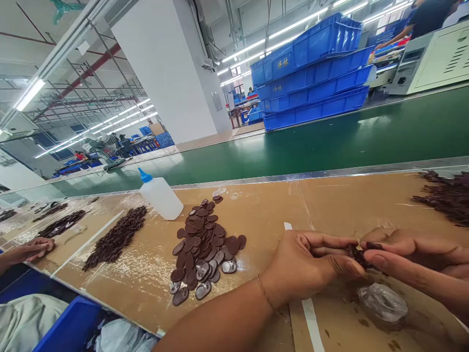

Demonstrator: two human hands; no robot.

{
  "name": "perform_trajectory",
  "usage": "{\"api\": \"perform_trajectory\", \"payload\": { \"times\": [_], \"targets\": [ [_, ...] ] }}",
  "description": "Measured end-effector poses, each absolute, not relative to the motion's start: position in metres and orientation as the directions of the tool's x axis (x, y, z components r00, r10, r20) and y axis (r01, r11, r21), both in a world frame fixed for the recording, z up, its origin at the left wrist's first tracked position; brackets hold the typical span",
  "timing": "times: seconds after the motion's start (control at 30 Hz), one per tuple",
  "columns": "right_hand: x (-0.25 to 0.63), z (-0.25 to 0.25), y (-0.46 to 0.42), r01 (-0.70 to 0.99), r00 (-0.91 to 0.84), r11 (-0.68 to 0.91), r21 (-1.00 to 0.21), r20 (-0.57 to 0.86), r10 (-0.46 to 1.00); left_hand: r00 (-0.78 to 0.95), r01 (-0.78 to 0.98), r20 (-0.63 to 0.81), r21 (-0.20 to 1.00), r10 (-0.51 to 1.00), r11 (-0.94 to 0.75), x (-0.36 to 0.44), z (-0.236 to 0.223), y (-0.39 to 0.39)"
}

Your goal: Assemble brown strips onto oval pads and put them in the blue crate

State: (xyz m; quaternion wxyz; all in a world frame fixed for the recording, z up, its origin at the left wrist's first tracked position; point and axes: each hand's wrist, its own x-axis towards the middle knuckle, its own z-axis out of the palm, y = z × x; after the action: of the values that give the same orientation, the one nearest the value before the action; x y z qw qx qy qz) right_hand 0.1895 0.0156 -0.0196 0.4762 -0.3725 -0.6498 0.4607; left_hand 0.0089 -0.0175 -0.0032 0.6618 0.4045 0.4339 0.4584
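My left hand [311, 264] reaches in from below and pinches a small dark brown piece [357, 254] between thumb and fingertips. From the right edge, my right hand [421, 259] meets it there, its thumb and fingers closed on a dark brown bit of the same look. The exact shape of these pieces is hidden by the fingers. Below the hands, a crumpled clear plastic wad [383, 303] sits on the brown worktable [264, 210]. Left of my left hand spreads a pile of brown oval discs [200, 230], several showing shiny metallic faces.
A white squeeze bottle [161, 198] with a blue nozzle stands behind the discs. Heaps of small dark brown parts lie left [117, 237] and far right [447, 195]. Another person's hand [34, 249] rests at left. Beyond runs a green conveyor belt [311, 146] beside stacked blue crates [311, 68].
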Motion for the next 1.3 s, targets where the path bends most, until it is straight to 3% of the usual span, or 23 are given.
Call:
{"api": "perform_trajectory", "payload": {
  "times": [0.1,0.63,1.03,1.3],
  "targets": [
    [0.186,-0.016,0.014,0.05,-0.281,0.248,-0.967,0.225,0.933,0.201,-0.244,-0.211,0.935,0.957,0.257,0.009,-0.001,-0.018],
    [0.185,-0.002,0.016,0.045,-0.37,0.275,-0.96,0.239,0.898,0.173,-0.261,-0.163,0.943,0.971,0.205,0.007,-0.002,-0.016],
    [0.179,0.01,0.011,-0.207,-0.44,-0.005,-0.978,0.088,0.894,0.267,-0.334,-0.086,0.926,0.96,0.176,0.003,-0.001,-0.012],
    [0.178,0.012,0.011,-0.196,-0.436,-0.063,-0.978,0.029,0.899,0.197,-0.274,-0.098,0.95,0.975,0.151,0.005,0.003,-0.017]
  ]
}}
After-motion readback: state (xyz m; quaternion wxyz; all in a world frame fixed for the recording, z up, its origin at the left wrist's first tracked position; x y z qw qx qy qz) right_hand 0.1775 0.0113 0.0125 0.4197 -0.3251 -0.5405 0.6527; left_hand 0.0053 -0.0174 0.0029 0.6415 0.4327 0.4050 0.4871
